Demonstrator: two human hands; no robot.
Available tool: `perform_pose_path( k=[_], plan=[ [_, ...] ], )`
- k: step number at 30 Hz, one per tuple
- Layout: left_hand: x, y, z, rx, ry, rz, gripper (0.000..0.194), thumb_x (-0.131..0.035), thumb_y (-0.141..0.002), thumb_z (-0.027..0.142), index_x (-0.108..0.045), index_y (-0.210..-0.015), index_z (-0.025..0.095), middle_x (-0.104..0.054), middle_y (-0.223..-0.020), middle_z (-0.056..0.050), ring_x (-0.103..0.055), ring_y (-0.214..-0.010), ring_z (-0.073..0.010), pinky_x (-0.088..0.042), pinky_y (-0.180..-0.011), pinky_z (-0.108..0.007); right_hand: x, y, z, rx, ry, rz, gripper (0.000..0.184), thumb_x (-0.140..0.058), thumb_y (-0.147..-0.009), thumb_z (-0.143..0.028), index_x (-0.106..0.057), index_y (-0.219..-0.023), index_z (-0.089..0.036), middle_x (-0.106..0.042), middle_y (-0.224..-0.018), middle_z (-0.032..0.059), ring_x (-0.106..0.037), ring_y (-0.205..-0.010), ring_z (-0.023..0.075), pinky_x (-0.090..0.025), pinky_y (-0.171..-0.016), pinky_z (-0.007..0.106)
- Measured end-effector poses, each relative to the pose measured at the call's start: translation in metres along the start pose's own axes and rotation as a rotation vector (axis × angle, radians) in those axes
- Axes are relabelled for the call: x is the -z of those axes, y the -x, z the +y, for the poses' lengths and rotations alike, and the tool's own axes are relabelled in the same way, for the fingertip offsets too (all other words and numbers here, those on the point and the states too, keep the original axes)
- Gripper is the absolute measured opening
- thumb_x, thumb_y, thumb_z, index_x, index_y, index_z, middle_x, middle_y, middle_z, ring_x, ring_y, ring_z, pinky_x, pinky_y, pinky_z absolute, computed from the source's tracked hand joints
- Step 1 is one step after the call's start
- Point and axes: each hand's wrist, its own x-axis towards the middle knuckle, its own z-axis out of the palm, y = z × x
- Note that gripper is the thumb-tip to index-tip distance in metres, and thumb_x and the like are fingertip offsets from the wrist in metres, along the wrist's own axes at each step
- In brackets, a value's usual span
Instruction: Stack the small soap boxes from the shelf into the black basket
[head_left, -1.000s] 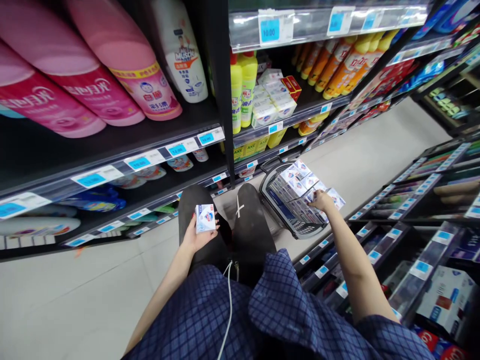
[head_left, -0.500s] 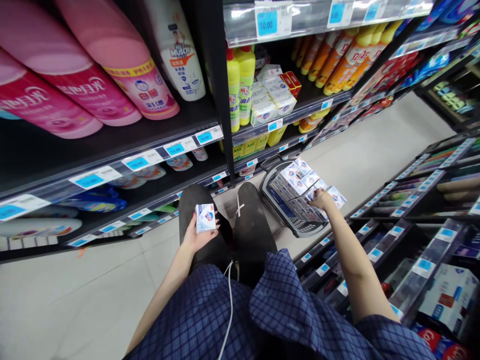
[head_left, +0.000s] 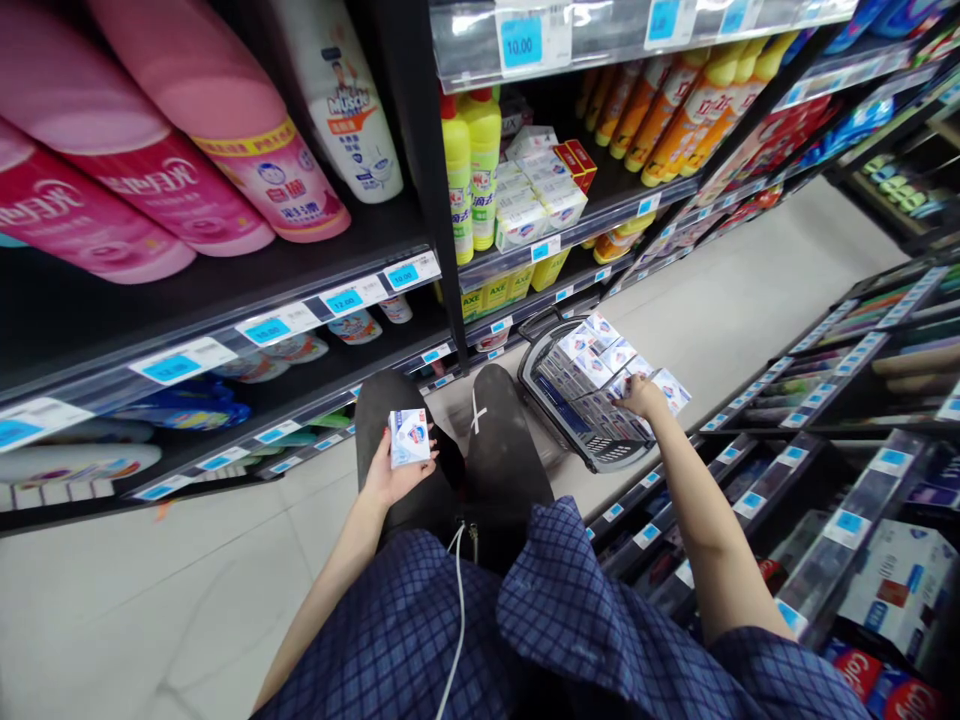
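While the L hand holds a small white-&-blue carton w/ a shield logo above the L thigh, the R hand is over at the shopping basket. L grip: thumb on one side, fingertips on the other, carton pinched btwn them, logo face up. R grip: fingers bent down onto the stacked cartons in the basket; can't tell if they're pinching one. Those look the same type, packed in rows; one sits tilted just right of the R hand.

Basket's on the floor, R of the R knee, near the shelf's bottom edge. Knees are in dark trousers, R one w/ a white cross mark; white cable runs down over the blue plaid top.

Shelves: pink bottles & a Mr Muscle bottle upper L; yellow bottles, boxed goods & orange bottles further R.
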Motion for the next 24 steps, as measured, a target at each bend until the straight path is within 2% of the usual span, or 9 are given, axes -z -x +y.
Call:
perform_pose_path(
  k=[10, 14, 18, 20, 21, 24],
  plan=[
    [0.003, -0.001, 0.000, 0.000, -0.010, -0.025, 0.070, -0.026, -0.097, 0.062, -0.056, -0.130, 0.008, -0.068, -0.095, -0.018, -0.067, -0.077, -0.0269, -0.054, -0.066, -0.038, 0.006, 0.001, -0.003, -0.028, -0.022, -0.019, 0.076, -0.074, -0.077, -0.057, -0.052, -0.128, -0.006, -0.059, -0.124, 0.0257, -0.062, -0.116, 0.0342, -0.049, -0.094, 0.039],
    [0.004, -0.002, 0.000, -0.001, -0.007, -0.028, 0.069, -0.027, -0.097, 0.062, -0.056, -0.130, 0.008, -0.068, -0.095, -0.018, -0.067, -0.077, -0.0267, -0.055, -0.066, -0.038, 0.007, 0.002, -0.007, -0.050, -0.050, -0.038, 0.076, -0.075, -0.076, -0.053, -0.051, -0.130, -0.005, -0.058, -0.128, 0.0260, -0.060, -0.117, 0.0363, -0.048, -0.095, 0.041],
    [0.006, -0.003, 0.001, -0.001, -0.012, -0.027, 0.070, -0.027, -0.097, 0.062, -0.057, -0.129, 0.008, -0.068, -0.095, -0.018, -0.067, -0.078, -0.0273, -0.055, -0.067, -0.039, 0.011, 0.005, -0.004, -0.088, -0.210, 0.022, 0.075, -0.082, -0.069, -0.046, -0.055, -0.127, -0.007, -0.056, -0.132, 0.0257, -0.056, -0.122, 0.0385, -0.043, -0.101, 0.046],
    [0.006, -0.002, 0.001, 0.000, -0.015, -0.021, 0.071, -0.026, -0.096, 0.063, -0.057, -0.129, 0.008, -0.068, -0.095, -0.019, -0.067, -0.079, -0.0277, -0.055, -0.068, -0.039, 0.015, 0.011, 0.006, -0.139, -0.312, 0.100, 0.069, -0.079, -0.073, -0.046, -0.057, -0.127, -0.010, -0.056, -0.135, 0.0229, -0.053, -0.126, 0.0368, -0.040, -0.105, 0.045],
    [0.007, -0.002, 0.001, 0.000, -0.014, -0.017, 0.071, -0.026, -0.096, 0.063, -0.057, -0.130, 0.009, -0.068, -0.095, -0.019, -0.068, -0.079, -0.0278, -0.055, -0.068, -0.039, 0.016, 0.016, 0.014, -0.187, -0.349, 0.141, 0.063, -0.073, -0.079, -0.047, -0.057, -0.128, -0.010, -0.057, -0.134, 0.0222, -0.052, -0.127, 0.0352, -0.040, -0.105, 0.044],
    [0.006, -0.002, 0.001, 0.002, -0.010, -0.004, 0.071, -0.025, -0.096, 0.063, -0.057, -0.130, 0.009, -0.068, -0.094, -0.018, -0.067, -0.078, -0.0272, -0.055, -0.068, -0.039, 0.008, 0.037, 0.040, -0.486, -0.438, 0.236, 0.054, -0.042, -0.097, -0.043, -0.057, -0.127, -0.002, -0.059, -0.125, 0.0295, -0.057, -0.122, 0.0358, -0.044, -0.100, 0.046]
  ],
)
